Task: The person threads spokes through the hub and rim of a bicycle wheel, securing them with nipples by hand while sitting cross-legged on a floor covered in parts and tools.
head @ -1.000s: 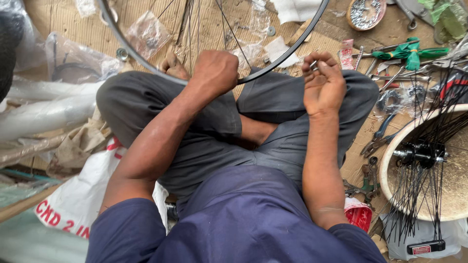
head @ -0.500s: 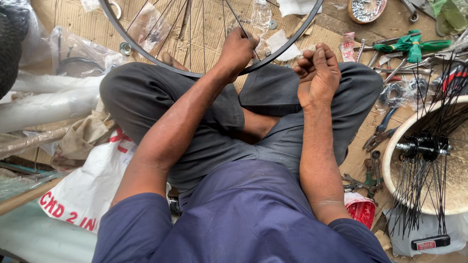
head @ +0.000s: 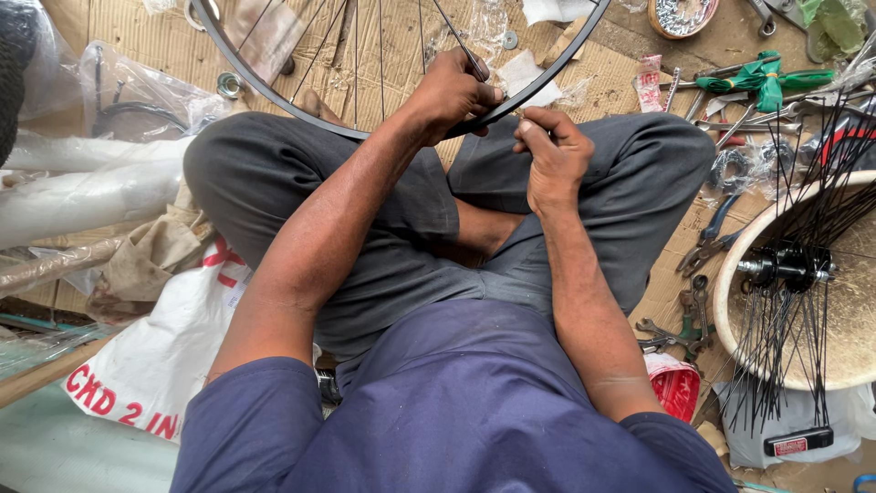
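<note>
Two hands meet at the near edge of a black wheel rim (head: pixel 274 87) — the left hand (head: pixel 452 91) has its fingers closed on a thin spoke (head: pixel 456 41) where it reaches the rim; the right hand (head: pixel 547 160) pinches its fingers together just below the rim, on something too small to tell; the rim rests over crossed knees on cardboard (head: pixel 137 46); pliers (head: pixel 712 233) lie to the right.

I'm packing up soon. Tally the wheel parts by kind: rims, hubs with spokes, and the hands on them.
Rims: 1, the black rim resting against the knees.
Hubs with spokes: 1, the hub over a pale bowl on the right.
Hands: 2, the left hand on a spoke at the rim, the right hand at the rim's edge.
Total: 4
</note>
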